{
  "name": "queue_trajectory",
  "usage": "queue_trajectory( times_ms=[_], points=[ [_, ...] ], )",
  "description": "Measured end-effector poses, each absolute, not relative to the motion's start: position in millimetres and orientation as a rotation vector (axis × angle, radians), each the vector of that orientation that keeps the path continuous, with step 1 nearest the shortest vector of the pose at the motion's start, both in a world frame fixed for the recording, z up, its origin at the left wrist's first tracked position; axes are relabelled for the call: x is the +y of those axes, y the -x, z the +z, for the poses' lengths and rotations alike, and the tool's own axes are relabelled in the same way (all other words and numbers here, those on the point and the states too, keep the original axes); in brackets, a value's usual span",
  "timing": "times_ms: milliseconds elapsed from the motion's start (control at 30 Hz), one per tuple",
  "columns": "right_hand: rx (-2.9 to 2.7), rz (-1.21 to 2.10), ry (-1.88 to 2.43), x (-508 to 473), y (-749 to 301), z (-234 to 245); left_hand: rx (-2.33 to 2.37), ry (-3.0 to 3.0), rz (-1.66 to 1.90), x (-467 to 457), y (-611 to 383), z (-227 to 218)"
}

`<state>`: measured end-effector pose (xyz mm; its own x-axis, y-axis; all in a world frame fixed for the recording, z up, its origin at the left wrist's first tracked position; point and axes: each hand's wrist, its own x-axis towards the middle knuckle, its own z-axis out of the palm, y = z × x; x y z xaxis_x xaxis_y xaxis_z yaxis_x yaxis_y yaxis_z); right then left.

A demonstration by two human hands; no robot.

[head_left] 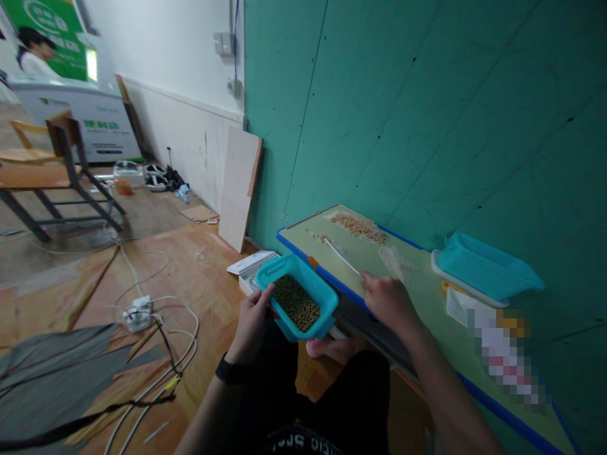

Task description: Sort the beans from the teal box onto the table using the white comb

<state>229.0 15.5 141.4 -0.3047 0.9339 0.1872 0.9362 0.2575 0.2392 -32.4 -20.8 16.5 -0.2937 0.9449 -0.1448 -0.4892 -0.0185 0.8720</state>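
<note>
My left hand (252, 316) grips the near left rim of a turquoise plastic container (323, 292), held over my lap beside the table. Dark green beans (289, 287) fill one part of it, paler yellowish beans (308, 314) the other. Over the pale green tabletop (427, 316), my right hand (386, 300) is closed round a thin white stick-like tool (344, 258). Its far tip reaches a small cluster of beans (317, 237); the tip's shape is too small to make out. Farther back lies a larger spread of yellow beans (359, 227).
Whitish grains (397, 262) lie mid-table. Another turquoise container (488, 265) stands on a white tray (467, 292) by the green wall, near a blurred package (505, 354). Cables and a power strip (137, 314) cover the floor at left. A person (38, 57) is behind a counter.
</note>
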Motion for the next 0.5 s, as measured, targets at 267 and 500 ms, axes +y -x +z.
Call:
queue_trajectory(
  times_ms=[267, 500],
  points=[
    [-2.218, -0.452, 1.878, 11, -230, 140, 1.086, -0.650, 1.586, -22, 31, 16],
    [-2.101, -0.371, 1.858, 8, -215, 140, 1.063, -0.623, 1.568, -22, 30, 15]
  ],
)
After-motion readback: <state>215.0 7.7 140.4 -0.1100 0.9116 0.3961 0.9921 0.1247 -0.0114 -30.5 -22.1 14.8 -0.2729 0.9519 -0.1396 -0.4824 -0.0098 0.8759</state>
